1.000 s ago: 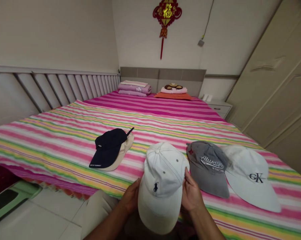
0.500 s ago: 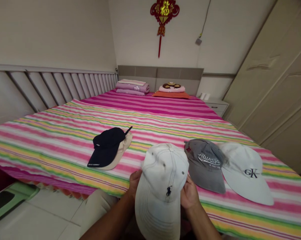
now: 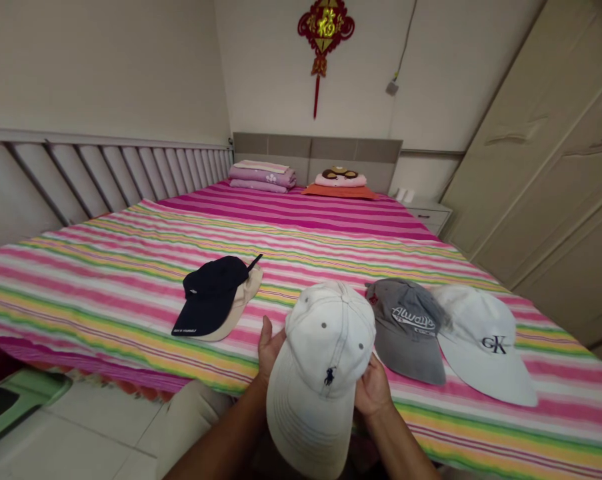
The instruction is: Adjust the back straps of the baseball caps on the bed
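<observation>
A white cap [image 3: 325, 340] with a small dark rider logo is held up between my hands, its brim toward me. My left hand [image 3: 271, 350] grips its left side, thumb raised; my right hand [image 3: 373, 387] holds the right side, some fingers hidden by the cap. To the left on the bed lies a navy cap [image 3: 208, 297], partly over a beige cap [image 3: 243, 300]. Right of my hands rests a grey cap [image 3: 408, 330] with white lettering, touching a pale cap [image 3: 485, 347] marked with dark letters.
The bed has a striped cover [image 3: 115, 280]. Folded purple bedding [image 3: 263, 177] and an orange pillow [image 3: 338, 191] lie by the headboard [image 3: 351, 153]. A green stool [image 3: 25, 403] stands at the lower left, and a white nightstand [image 3: 428, 215] at the back right.
My left thumb has lifted away from the white cap's side. The cap has shifted slightly up and left in view, its crown tipped a little. The other caps have stayed in place.
</observation>
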